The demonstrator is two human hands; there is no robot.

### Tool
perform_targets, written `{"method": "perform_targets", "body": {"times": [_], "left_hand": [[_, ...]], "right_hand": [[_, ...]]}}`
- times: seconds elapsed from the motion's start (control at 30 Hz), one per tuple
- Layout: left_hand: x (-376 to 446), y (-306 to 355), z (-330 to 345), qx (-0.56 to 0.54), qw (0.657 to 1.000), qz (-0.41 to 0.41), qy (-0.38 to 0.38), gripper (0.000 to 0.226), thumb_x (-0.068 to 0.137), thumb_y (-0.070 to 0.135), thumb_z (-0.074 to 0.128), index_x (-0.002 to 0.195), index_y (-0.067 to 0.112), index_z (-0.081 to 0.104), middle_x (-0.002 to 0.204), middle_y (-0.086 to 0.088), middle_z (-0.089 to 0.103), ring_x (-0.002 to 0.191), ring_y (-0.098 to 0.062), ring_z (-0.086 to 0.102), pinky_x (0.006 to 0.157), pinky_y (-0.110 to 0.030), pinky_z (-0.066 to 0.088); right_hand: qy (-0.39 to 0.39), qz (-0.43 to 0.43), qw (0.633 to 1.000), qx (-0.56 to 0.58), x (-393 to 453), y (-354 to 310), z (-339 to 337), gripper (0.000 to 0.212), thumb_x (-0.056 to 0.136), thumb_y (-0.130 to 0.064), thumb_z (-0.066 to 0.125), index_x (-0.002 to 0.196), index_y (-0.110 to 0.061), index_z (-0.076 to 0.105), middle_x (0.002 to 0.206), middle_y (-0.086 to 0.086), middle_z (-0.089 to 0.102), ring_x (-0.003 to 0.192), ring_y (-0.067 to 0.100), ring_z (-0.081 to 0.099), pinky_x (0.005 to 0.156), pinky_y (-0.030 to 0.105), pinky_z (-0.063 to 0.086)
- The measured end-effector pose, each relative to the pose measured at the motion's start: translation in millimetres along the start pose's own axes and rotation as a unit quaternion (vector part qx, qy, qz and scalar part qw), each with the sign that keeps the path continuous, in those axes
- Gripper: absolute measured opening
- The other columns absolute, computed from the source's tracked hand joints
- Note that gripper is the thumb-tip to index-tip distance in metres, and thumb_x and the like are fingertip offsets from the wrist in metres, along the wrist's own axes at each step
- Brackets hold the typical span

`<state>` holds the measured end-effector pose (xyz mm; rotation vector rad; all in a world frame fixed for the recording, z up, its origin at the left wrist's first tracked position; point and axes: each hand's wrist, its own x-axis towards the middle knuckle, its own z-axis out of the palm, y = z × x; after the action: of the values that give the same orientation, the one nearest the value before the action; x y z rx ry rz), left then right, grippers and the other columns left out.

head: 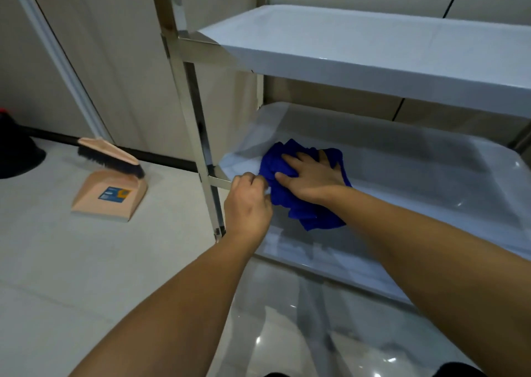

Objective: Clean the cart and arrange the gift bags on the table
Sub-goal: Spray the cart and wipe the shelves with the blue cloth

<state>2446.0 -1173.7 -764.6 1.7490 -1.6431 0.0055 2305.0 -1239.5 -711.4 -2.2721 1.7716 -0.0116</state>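
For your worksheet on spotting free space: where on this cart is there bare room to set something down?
The upper shelf shows bare throughout. The lower shelf is bare right of the blue cloth. It is crowded at its left end, where the right hand presses the cloth and the left hand pinches its edge.

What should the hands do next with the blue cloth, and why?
Probably slide the blue cloth rightward along the lower shelf. The right hand presses it flat near the shelf's left end, the left hand pinches its edge, and most of the shelf lies to the right of the cloth.
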Motion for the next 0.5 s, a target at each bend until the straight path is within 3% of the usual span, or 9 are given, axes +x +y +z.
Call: {"method": "perform_targets", "body": {"times": [0.07,0.17,0.2,0.37,0.5], "left_hand": [[-0.9,1.1,-1.4,0.004,1.0,-0.023,0.003,0.032,0.071,0.001,0.073,0.103,0.004,0.067,0.109,-0.014,0.061,0.101,-0.035,0.055,0.07,-0.039,0.047],[-3.2,1.9,-2.7,0.033,0.988,-0.15,0.015,0.066,0.071,0.027,0.078,0.13,0.013,0.052,0.144,-0.016,0.041,0.127,-0.037,0.041,0.103,-0.044,0.042],[-3.0,1.6,-4.0,0.016,0.982,-0.186,0.017,0.075,0.069,0.031,0.079,0.134,0.014,0.045,0.149,-0.018,0.034,0.132,-0.039,0.037,0.108,-0.047,0.04],[2.3,4.0,-8.9,-0.091,0.966,-0.242,-0.002,0.107,0.072,0.016,0.077,0.156,0.019,0.011,0.157,-0.014,0.021,0.135,-0.032,0.041,0.106,-0.041,0.047],[2.3,8.9,-12.9,-0.118,0.964,-0.239,-0.025,0.114,0.08,0.015,0.077,0.158,0.032,-0.005,0.157,-0.007,0.019,0.115,-0.029,0.058,0.09,-0.039,0.055]], "right_hand": [[-0.007,-0.008,1.0,0.006,7.2,-13.2,-0.2,0.06,0.101,-0.064,0.024,0.157,-0.047,0.014,0.168,-0.012,0.012,0.154,0.035,-0.004,0.119,0.062,0.009],[-0.022,-0.018,0.999,0.022,13.9,-27.0,-4.2,0.055,0.103,-0.058,0.024,0.157,-0.047,0.018,0.167,-0.014,0.014,0.154,0.033,-0.003,0.12,0.062,0.007],[-0.025,-0.024,0.999,0.025,14.1,-31.0,-5.2,0.054,0.104,-0.057,0.025,0.157,-0.048,0.019,0.167,-0.015,0.015,0.155,0.032,-0.003,0.12,0.062,0.007],[-0.027,-0.07,0.996,0.056,14.2,-56.8,-7.1,0.049,0.106,-0.045,0.031,0.154,-0.049,0.026,0.165,-0.012,0.025,0.154,0.03,0.003,0.119,0.06,0.008],[-0.024,-0.109,0.991,0.076,11.2,-77.4,-11.4,0.046,0.107,-0.043,0.031,0.153,-0.047,0.029,0.155,0.002,0.042,0.146,0.029,0.025,0.115,0.052,0.026]]}}
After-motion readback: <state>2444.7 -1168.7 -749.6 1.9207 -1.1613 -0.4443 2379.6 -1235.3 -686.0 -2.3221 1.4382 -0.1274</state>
